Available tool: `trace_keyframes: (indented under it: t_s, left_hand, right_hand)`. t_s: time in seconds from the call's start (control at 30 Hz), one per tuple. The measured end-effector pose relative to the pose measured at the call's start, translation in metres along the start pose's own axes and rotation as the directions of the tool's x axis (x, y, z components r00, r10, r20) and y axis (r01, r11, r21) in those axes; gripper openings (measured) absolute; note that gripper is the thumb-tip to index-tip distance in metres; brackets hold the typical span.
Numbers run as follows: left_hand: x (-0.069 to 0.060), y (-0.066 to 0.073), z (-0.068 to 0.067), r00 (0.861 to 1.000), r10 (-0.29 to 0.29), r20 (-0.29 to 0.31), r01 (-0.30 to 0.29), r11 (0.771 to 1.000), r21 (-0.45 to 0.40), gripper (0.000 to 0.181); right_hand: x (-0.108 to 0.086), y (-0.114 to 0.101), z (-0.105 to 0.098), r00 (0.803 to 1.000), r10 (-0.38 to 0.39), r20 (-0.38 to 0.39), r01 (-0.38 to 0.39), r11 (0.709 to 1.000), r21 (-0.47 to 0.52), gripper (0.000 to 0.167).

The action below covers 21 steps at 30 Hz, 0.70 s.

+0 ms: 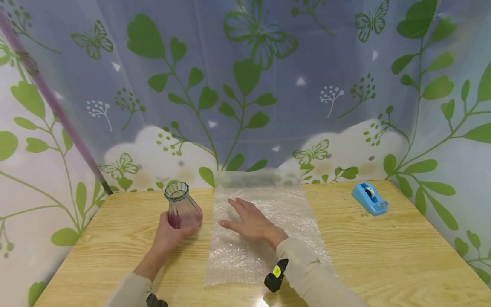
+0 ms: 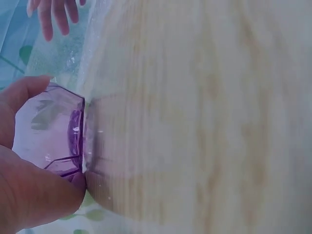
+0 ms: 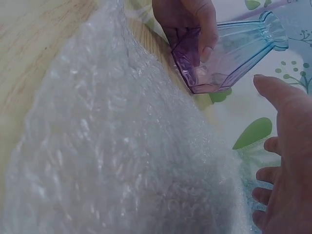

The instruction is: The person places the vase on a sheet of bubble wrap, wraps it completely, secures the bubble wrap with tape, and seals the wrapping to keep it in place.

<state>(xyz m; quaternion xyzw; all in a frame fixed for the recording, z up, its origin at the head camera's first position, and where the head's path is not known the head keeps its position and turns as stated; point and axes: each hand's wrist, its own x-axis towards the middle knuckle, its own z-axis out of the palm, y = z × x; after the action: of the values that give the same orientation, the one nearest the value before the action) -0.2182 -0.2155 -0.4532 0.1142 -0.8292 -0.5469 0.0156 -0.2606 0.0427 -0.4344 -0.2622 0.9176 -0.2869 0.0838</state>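
A faceted glass vase (image 1: 183, 212) with a scalloped rim, bluish at the top and purple toward its base, stands near the table's left side. My left hand (image 1: 168, 238) grips its lower part, with thumb and fingers on opposite sides. In the left wrist view the purple base (image 2: 73, 131) is right at the tabletop; whether it touches I cannot tell. A sheet of bubble wrap (image 1: 264, 194) lies flat to the right of the vase. Over that sheet is my right hand (image 1: 251, 222), fingers extended and spread, holding nothing.
On the right part of the wooden table (image 1: 383, 251) sits a blue tape dispenser (image 1: 370, 199) with a roll in it. A printed curtain (image 1: 261, 106) with leaves and butterflies rises behind the table, and the bubble wrap's far edge reaches up against it.
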Motion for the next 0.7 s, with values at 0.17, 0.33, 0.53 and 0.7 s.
trace_keyframes:
  t_s: [0.17,0.33,0.53,0.7]
  left_hand:
    - [-0.005,-0.001,-0.001,1.0,0.006,-0.001,-0.006,1.0,-0.01,0.099]
    - [-0.009,0.003,0.0,1.0,0.013,0.01,-0.013,0.998,-0.064,0.102]
    - [-0.014,0.017,-0.001,0.998,0.053,0.015,-0.05,0.989,-0.138,0.102]
    - [-0.017,0.027,0.002,0.99,0.126,0.068,-0.116,0.984,-0.134,0.099]
  right_hand:
    - [-0.004,0.003,-0.008,1.0,-0.011,-0.013,0.01,1.0,-0.004,0.081]
    - [-0.012,0.009,-0.02,1.0,-0.014,-0.021,0.014,1.0,0.008,0.079]
    - [-0.024,0.014,-0.04,0.999,-0.021,-0.049,0.021,1.0,-0.006,0.077]
    - [-0.033,0.019,-0.057,0.997,-0.031,-0.074,0.03,0.999,-0.019,0.076]
